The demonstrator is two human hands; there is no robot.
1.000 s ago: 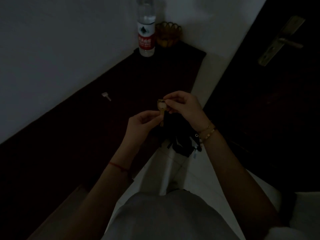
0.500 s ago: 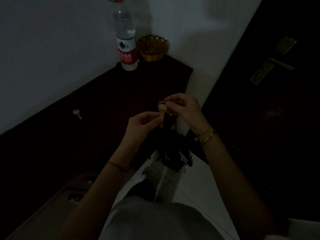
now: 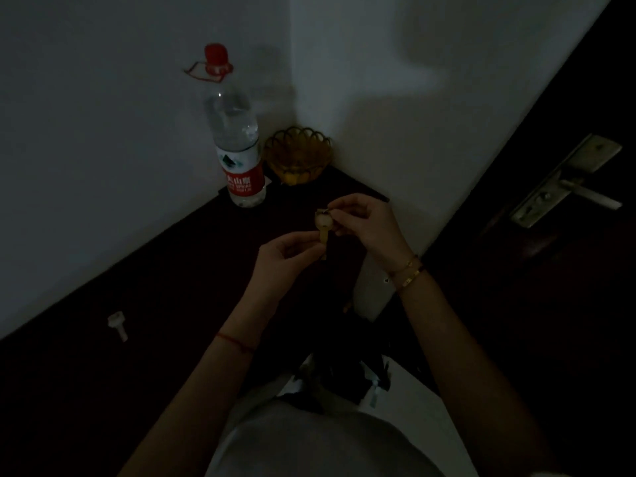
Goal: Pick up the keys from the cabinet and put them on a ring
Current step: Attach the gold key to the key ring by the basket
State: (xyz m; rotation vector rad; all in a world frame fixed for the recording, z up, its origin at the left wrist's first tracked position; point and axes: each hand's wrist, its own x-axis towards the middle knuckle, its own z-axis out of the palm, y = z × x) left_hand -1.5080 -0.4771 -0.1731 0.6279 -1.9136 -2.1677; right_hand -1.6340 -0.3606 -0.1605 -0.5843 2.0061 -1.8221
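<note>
The scene is very dim. A brass key (image 3: 324, 226) stands upright between my two hands above the dark cabinet top (image 3: 172, 270). My left hand (image 3: 282, 259) pinches its blade from below. My right hand (image 3: 368, 223) pinches at the key's head, where a thin ring seems to sit; the ring itself is too small and dark to make out. A second, pale key (image 3: 117, 324) lies alone on the cabinet top at the left, near the wall.
A water bottle (image 3: 237, 139) with a red cap and label stands in the far corner beside a small amber basket (image 3: 297, 156). A dark door with a metal lever handle (image 3: 571, 187) is at the right. Dark shoes (image 3: 344, 376) lie on the pale floor below.
The view has tilted up, so the bottle, basket and pale key appear lower in frame. Both hands keep the same grip on the brass key, with only slight finger movement.
</note>
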